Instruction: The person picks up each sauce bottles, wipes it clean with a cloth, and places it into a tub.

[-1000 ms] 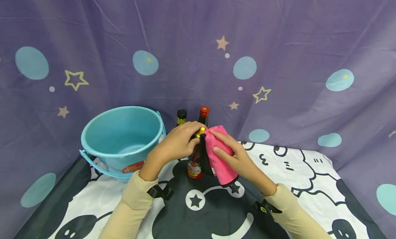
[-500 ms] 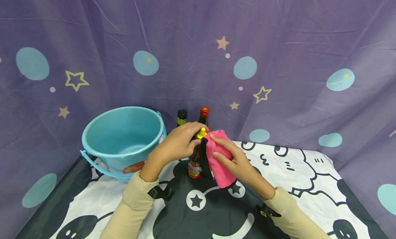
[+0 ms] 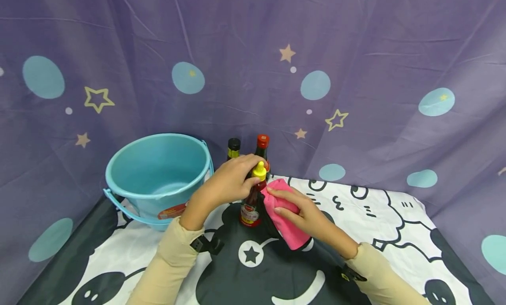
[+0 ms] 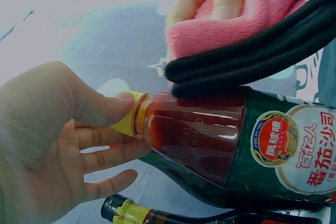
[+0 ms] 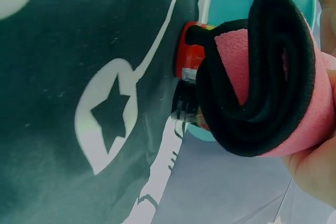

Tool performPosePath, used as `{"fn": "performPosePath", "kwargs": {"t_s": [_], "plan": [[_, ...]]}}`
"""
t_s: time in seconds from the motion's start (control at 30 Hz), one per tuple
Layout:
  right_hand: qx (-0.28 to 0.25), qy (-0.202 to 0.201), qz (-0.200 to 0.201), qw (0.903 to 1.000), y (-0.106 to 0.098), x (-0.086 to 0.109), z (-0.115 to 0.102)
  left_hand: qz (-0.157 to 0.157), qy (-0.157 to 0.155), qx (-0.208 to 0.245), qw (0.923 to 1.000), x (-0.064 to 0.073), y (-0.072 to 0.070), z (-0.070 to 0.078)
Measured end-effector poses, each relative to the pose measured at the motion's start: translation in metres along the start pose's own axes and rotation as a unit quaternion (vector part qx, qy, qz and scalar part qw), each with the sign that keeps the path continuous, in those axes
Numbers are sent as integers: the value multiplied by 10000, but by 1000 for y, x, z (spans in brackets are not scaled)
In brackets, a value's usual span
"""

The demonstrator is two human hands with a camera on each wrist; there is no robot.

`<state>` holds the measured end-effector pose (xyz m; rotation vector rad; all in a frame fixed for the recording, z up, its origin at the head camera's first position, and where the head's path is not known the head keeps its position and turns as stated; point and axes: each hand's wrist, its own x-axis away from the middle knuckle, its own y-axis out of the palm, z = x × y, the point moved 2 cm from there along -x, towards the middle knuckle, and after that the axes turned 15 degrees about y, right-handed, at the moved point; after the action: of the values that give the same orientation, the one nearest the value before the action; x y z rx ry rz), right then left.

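Note:
A ketchup bottle [image 3: 250, 213] with red contents and a yellow cap [image 3: 259, 171] stands upright on the patterned sheet. My left hand [image 3: 227, 182] pinches that cap between thumb and fingers; in the left wrist view, the lower fingers stretch out past the bottle's neck. My right hand [image 3: 306, 210] grips a folded pink cloth [image 3: 292, 235] with black edging, just right of the bottle. In the left wrist view the cloth [image 4: 236, 35] lies close along the bottle's shoulder; whether it presses there I cannot tell. The right wrist view shows its layered black edge end-on.
Behind the ketchup bottle stand a black-capped bottle [image 3: 233, 146] and a red-capped bottle [image 3: 262, 141]. To their left sits a light blue bucket [image 3: 148, 208] with its handle down. A purple curtain [image 3: 253, 77] with stars and dots hangs at the back.
My right hand has moved the pink cloth downward, away from the bottle's top, and tilted it. More of the yellow cap shows now. The left hand stays at the cap.

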<state>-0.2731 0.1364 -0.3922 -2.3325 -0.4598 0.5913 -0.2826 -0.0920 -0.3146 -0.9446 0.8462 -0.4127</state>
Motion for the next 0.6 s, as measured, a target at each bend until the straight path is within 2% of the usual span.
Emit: {"fn": "performPosePath", "kwargs": {"t_s": [0.2,0.6], "plan": [[234,93,-253,9994,1,5,4,4,-9,33,10000,0,-1,1],[852,-110,-481,9951,1,10,8,44,30,30,10000,0,-1,1]]}}
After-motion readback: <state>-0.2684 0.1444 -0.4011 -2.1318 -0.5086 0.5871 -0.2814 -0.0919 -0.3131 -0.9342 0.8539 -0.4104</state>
